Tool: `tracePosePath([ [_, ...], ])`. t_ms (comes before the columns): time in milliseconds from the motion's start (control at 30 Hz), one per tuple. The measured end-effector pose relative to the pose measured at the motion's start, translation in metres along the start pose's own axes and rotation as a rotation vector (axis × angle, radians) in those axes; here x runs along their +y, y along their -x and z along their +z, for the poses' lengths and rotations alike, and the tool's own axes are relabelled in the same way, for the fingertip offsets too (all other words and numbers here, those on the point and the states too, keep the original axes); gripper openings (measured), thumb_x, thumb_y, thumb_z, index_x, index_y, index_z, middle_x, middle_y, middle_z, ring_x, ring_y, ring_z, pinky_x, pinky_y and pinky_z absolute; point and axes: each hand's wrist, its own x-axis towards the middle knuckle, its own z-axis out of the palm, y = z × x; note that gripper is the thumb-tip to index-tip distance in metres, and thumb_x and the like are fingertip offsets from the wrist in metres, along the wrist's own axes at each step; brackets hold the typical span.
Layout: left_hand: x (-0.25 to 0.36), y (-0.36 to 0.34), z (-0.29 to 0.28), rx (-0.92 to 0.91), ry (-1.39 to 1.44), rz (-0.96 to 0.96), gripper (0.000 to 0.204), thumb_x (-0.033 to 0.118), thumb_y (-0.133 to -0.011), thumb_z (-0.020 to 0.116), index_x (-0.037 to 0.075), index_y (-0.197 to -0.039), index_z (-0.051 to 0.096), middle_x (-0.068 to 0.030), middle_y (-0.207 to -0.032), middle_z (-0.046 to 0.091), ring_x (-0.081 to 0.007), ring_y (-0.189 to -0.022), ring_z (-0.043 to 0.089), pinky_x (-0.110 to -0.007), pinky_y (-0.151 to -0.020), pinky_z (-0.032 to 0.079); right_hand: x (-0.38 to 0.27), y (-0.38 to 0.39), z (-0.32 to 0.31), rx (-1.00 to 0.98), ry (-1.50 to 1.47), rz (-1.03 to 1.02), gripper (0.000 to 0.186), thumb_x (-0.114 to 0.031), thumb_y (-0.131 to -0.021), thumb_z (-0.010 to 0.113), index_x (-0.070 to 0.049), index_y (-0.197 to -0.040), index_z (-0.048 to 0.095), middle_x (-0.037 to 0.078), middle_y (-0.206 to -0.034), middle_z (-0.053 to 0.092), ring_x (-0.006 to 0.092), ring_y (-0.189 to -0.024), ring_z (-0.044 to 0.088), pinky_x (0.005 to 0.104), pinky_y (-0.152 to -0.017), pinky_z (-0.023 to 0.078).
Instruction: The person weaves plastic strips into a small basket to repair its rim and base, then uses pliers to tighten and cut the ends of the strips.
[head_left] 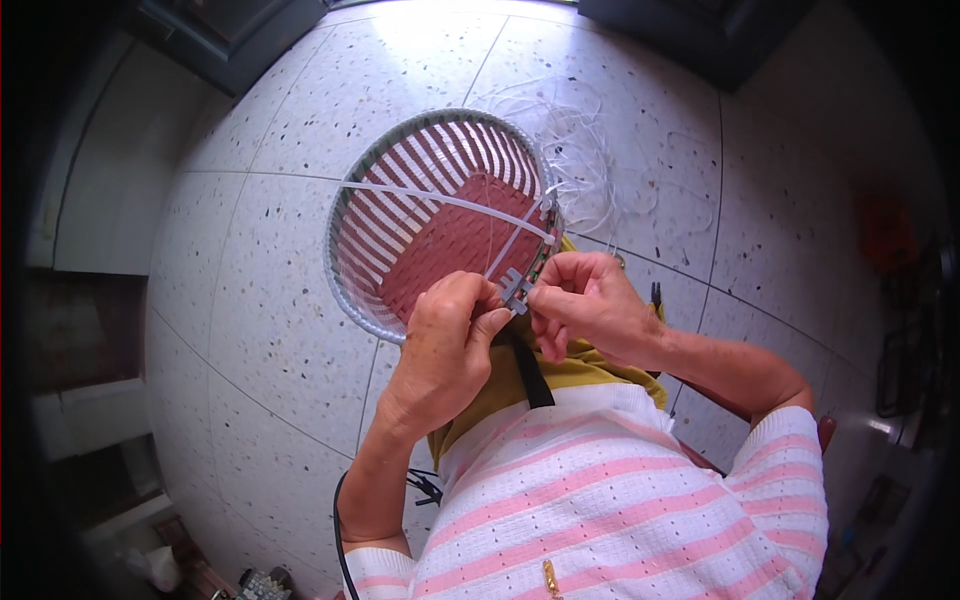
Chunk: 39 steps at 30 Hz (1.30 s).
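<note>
A round woven basket (pixel 440 235), with maroon and white sides and a grey-wrapped rim, stands tilted in front of my lap, its inside toward me. At its near right rim, a short grey plastic strip with notched edges (pixel 515 291) lies between my hands. My right hand (pixel 592 305) pinches the right end of this strip with thumb and forefinger. My left hand (pixel 445 335) is closed at the strip's left side; its fingertips hide what they pinch. A pale flat strap (pixel 440 197) spans the basket's mouth, and a thin white strip (pixel 514 246) runs down toward my fingers.
Loose clear-white plastic strips (pixel 578 150) lie tangled on the speckled tile floor (pixel 280 230) beyond the basket's right side. Olive cloth (pixel 470 420) covers my lap, with a black strap (pixel 530 370) on it. Shelves (pixel 90 350) stand along the left.
</note>
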Motion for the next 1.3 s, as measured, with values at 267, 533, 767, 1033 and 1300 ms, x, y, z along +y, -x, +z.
tracePosePath([
  [267,-0.004,0.000,0.001,0.054,-0.051,0.123,0.017,0.000,-0.083,0.072,-0.004,-0.092,0.059,-0.0110,-0.081,0.059,-0.0186,-0.071,0.057,-0.030,-0.063,0.047,0.004,0.004,0.000,-0.087,0.002,0.008,0.016,-0.010,-0.095,0.061,0.005,-0.090,0.062,0.012,-0.075,0.067,0.0164,-0.060,0.069,0.0269,-0.052,0.058],
  [533,-0.007,0.031,-0.014,0.325,-0.469,0.239,0.048,0.021,-0.072,0.085,0.008,-0.114,0.065,-0.0083,-0.106,0.068,-0.0202,-0.093,0.065,-0.043,-0.101,0.031,-0.003,0.007,-0.017,-0.146,0.216,0.006,0.025,-0.021,-0.095,0.068,0.003,-0.088,0.066,0.006,-0.072,0.067,0.0101,-0.056,0.064,0.0214,-0.047,0.051],
  [767,-0.032,0.042,-0.002,0.404,-0.120,0.297,0.043,0.009,-0.076,0.081,0.008,-0.116,0.065,-0.0019,-0.091,0.071,-0.0160,-0.085,0.066,-0.038,-0.097,0.032,-0.048,-0.010,0.001,-0.127,0.909,-0.962,0.010,-0.007,-0.092,0.067,0.001,-0.098,0.065,0.009,-0.079,0.068,0.0128,-0.061,0.064,0.0250,-0.050,0.051],
  [1033,-0.043,0.040,0.006,0.489,-0.087,0.413,0.048,0.000,-0.076,0.078,0.006,-0.121,0.065,-0.0019,-0.088,0.071,-0.0152,-0.082,0.065,-0.038,-0.094,0.033,-0.049,-0.082,0.036,-0.357,1.306,-1.396,0.022,-0.013,-0.082,0.071,-0.006,-0.103,0.067,0.006,-0.091,0.060,0.0172,-0.079,0.062,0.0312,-0.062,0.055],
  [1300,-0.045,0.046,0.008,0.596,-0.036,0.318,0.034,0.003,-0.071,0.082,0.006,-0.103,0.070,-0.0061,-0.095,0.070,-0.0210,-0.091,0.064,-0.038,-0.096,0.038,-0.065,-0.075,0.026,0.085,1.751,-1.570,0.032,-0.015,-0.079,0.073,-0.007,-0.110,0.069,0.005,-0.086,0.056,0.0181,-0.077,0.058,0.0305,-0.063,0.049],
])
